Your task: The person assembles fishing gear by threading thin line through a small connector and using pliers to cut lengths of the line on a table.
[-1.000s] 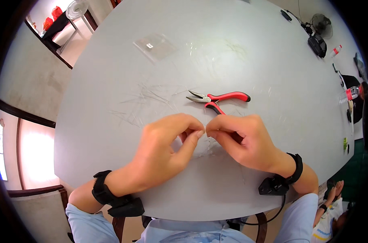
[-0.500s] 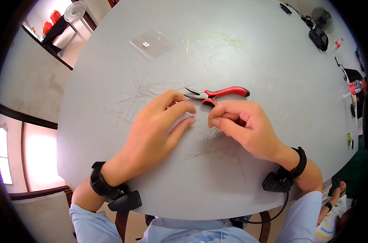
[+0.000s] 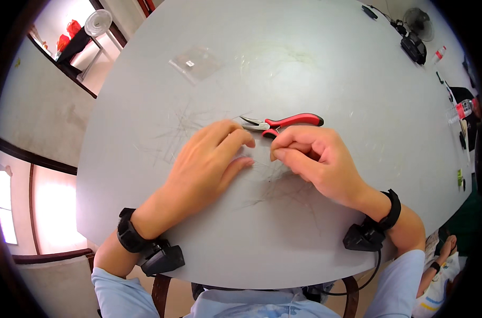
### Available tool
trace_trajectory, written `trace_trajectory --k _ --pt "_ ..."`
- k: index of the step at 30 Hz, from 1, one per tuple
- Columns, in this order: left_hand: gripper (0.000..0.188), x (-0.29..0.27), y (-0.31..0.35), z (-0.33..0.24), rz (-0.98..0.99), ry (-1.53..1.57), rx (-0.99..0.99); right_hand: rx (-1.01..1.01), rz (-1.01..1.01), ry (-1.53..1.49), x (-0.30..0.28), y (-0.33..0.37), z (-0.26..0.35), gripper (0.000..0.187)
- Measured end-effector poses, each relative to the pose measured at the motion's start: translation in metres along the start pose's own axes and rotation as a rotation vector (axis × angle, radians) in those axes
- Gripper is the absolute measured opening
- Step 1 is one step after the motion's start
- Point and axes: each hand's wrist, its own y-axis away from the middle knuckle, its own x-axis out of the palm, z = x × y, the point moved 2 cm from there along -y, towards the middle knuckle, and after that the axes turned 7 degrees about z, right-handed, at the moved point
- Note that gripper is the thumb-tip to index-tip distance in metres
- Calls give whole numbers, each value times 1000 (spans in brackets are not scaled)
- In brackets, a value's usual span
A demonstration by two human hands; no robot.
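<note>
My left hand (image 3: 205,161) rests over the grey table, thumb and forefinger apart, with nothing visible between them. Across from it, my right hand (image 3: 328,164) is closed in a pinch, thumb against forefinger. Whatever those fingertips hold is too fine to make out. Just beyond both hands lie bent-nose pliers (image 3: 300,118) with red and black handles, their jaws slightly apart and pointing left. Thin wire pieces (image 3: 183,123) are scattered beside my left hand. More thin strands (image 3: 307,201) lie below my right hand.
A clear plastic bag (image 3: 198,62) lies farther back on the table (image 3: 241,249). To its right is a faint loose coil of thin strand (image 3: 299,55). Black devices (image 3: 413,49) and a bottle (image 3: 463,109) are at the right edge. Another person's arm (image 3: 437,259) shows at lower right.
The whole view has shifted slightly. Both hands keep nearly the same poses, and the pliers lie as before.
</note>
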Motion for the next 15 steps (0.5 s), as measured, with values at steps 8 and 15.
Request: trace_trajectory --k 8,15 --pt "10 -2 1 1 47 -27 -12 -9 -9 -11 1 0 1 9" --pt "10 -9 5 -5 -95 163 -17 -2 -14 -31 1 1 0 8"
